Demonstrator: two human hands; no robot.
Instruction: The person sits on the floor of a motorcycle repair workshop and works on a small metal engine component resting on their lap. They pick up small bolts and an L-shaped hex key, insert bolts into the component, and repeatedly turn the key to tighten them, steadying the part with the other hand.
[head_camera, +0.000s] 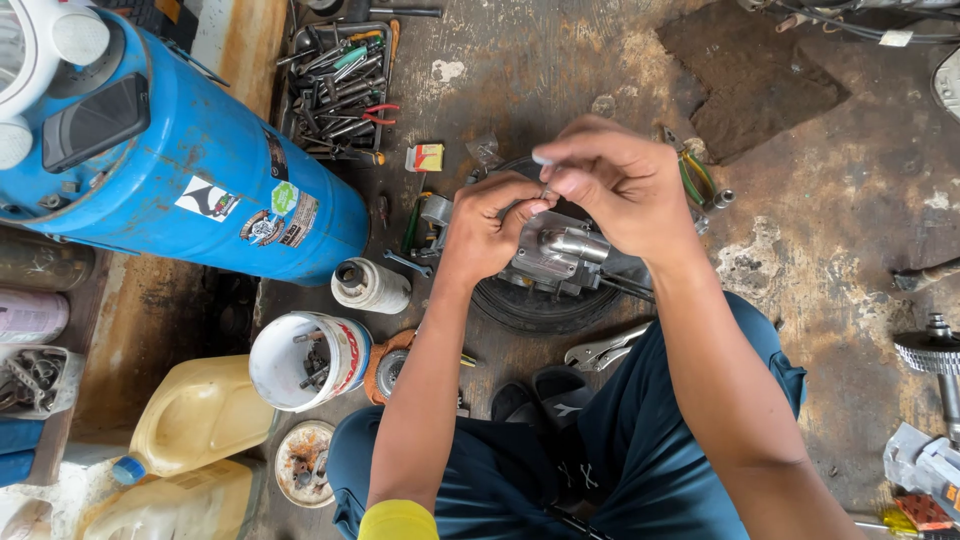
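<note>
Right hand (610, 180) pinches a tiny part above the metal engine piece (560, 255) on the tyre (535, 305) | left hand (490, 225) closed on that piece | risk: part slips, lost on gritty floor (850, 210).

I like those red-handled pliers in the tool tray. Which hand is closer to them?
Left. The left hand is right of and below the red-handled pliers; the right hand is farther right.

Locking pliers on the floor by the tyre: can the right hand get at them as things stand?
Probably yes. The locking pliers lie uncovered just below the right hand, but that hand is busy pinching a small part over the metal engine part.
</note>
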